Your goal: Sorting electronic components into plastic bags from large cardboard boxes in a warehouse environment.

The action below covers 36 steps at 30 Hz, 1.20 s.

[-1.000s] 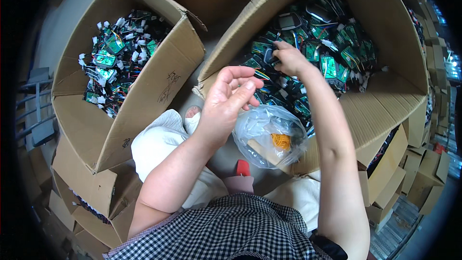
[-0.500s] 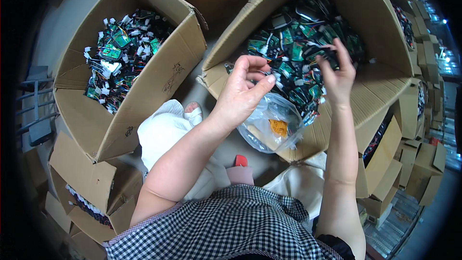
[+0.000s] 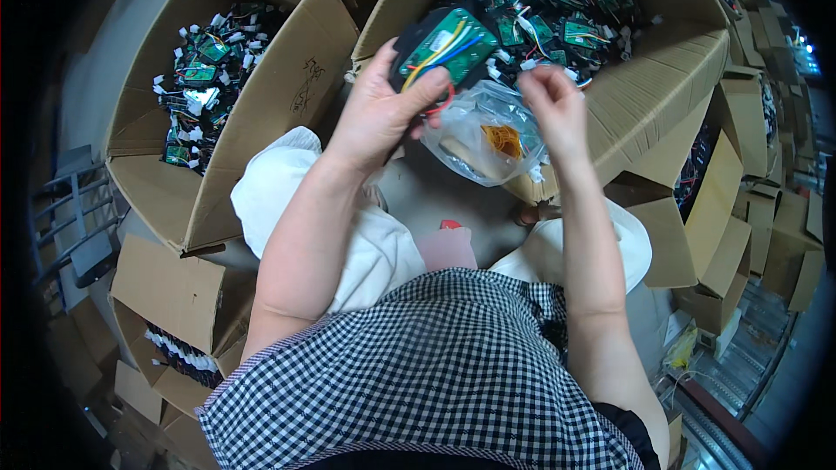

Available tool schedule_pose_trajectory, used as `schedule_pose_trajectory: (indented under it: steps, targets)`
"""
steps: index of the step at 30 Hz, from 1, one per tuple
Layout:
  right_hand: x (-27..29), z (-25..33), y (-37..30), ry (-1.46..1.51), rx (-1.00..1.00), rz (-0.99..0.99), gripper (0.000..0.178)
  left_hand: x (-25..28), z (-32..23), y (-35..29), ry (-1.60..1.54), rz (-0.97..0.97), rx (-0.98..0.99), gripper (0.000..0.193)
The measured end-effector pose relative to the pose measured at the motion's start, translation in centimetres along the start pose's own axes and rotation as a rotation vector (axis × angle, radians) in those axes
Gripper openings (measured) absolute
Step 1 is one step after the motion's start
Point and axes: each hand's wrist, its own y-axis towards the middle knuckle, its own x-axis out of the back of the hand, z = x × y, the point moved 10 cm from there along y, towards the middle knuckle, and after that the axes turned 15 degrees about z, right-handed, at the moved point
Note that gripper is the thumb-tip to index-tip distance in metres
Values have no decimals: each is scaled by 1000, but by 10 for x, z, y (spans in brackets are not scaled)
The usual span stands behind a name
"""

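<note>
My left hand (image 3: 379,113) grips a black-cased circuit board (image 3: 448,50), its green face up, with yellow, blue and red wires on it. The thumb lies over the wires at the near edge. My right hand (image 3: 557,109) is to the right with fingers pinched together; what they hold, if anything, I cannot make out. Between the hands, a clear plastic bag (image 3: 466,144) with a bundle of orange-yellow bands (image 3: 502,141) hangs at the near edge of the big cardboard box (image 3: 649,70). Many similar circuit boards (image 3: 583,33) with white plugs lie heaped in that box.
A second cardboard box (image 3: 261,130) on the left holds another heap of boards (image 3: 213,70). Smaller open cartons stand at the lower left (image 3: 165,287) and along the right (image 3: 697,235). A blue-grey metal frame (image 3: 78,209) stands at the far left.
My left hand now holds a circuit board, where no board showed in it before. The right hand has come out of the heap, nearer and leftward, its fingers now pinched. The view has shifted.
</note>
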Motion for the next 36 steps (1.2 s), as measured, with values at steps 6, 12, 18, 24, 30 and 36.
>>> schedule_pose_trajectory:
  steps: [6,12,18,24,30,36]
  targets:
    - [-51,-82,-63,-688,-293,94,14,11,12,-17,-95,-71,60,41]
    - [-22,-85,-69,-500,-284,-72,10,6,25,-15,-172,-73,92,39]
    - [5,-49,-63,-347,-326,-87,5,-6,45,-3,-274,-43,153,39]
    - [-5,-16,-67,401,-187,-47,11,-50,68,7,-341,180,224,44]
    - [-13,7,-75,662,-69,-66,22,-87,80,-9,-444,341,379,53]
    - [-8,42,-86,1319,268,29,15,-95,58,-5,-699,473,231,50]
